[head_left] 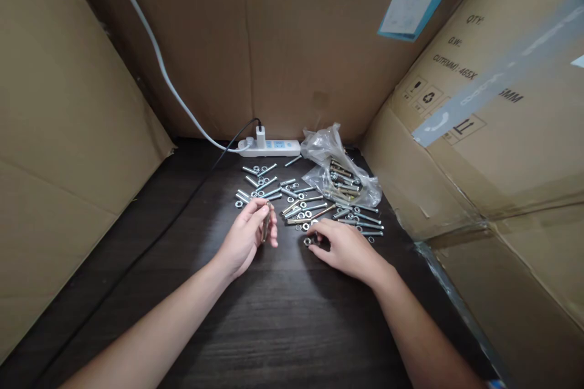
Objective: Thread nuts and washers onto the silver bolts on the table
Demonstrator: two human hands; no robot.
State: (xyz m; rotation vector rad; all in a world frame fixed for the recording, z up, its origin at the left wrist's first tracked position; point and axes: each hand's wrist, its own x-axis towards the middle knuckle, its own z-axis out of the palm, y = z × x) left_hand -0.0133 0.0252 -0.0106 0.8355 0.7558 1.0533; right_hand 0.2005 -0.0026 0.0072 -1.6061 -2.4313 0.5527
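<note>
Upright in my left hand point(249, 234) is a slim metal bolt point(265, 232), pinched between thumb and fingers with its top at the fingertips. To the right, my right hand point(342, 246) is low over the dark table, its thumb and index finger closing around a small hex nut point(307, 242). Whether the nut is lifted or still rests on the table, I cannot tell. Just beyond both hands lie loose bolts point(305, 208), metal sleeves point(251, 182), nuts point(238, 204) and washers point(371, 240) in a scattered group.
A clear plastic bag point(325, 144) with more bolts lies at the back right. Beside it is a white power strip point(292, 148) with a plug and white cable point(159, 61). A black cable point(182, 206) crosses the table's left side. Cardboard walls point(191, 42) enclose three sides.
</note>
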